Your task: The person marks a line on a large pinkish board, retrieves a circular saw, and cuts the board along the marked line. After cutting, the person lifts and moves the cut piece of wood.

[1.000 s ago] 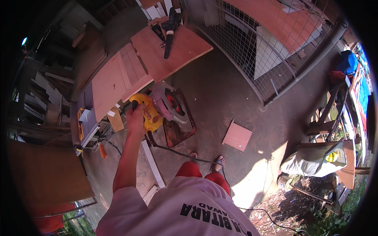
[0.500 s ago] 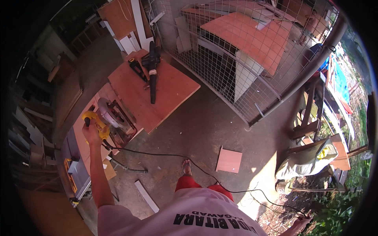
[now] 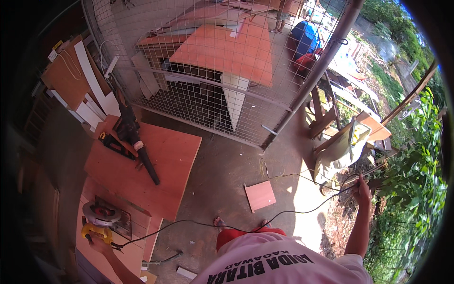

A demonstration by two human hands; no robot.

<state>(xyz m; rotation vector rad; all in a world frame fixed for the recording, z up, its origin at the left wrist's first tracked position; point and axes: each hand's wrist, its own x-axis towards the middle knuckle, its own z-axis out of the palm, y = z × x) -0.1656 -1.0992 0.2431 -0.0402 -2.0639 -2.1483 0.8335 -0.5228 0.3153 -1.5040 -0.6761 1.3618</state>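
At the lower left my left hand (image 3: 98,242) grips the yellow handle of a circular saw (image 3: 101,214), which rests on a wooden board on the workbench. A black power cord (image 3: 203,222) runs from the saw across my front to the right. Out to that side, my right hand (image 3: 362,190) is closed around the cord, holding it up off the floor. Beyond the saw, a black leaf blower (image 3: 135,137) lies on a reddish plywood sheet (image 3: 170,154), next to a black battery tool (image 3: 115,146) of a kind I cannot make out.
A wire mesh gate (image 3: 203,94) stands ahead, with plywood sheets (image 3: 231,47) stacked behind it. A small square of plywood (image 3: 261,196) lies on the concrete floor. To the right are a pale sack (image 3: 343,154), a wooden stand (image 3: 326,109) and green plants (image 3: 406,189).
My view has swung to the right. My right hand has risen and lifted the cord with it. The left hand stays on the saw handle.
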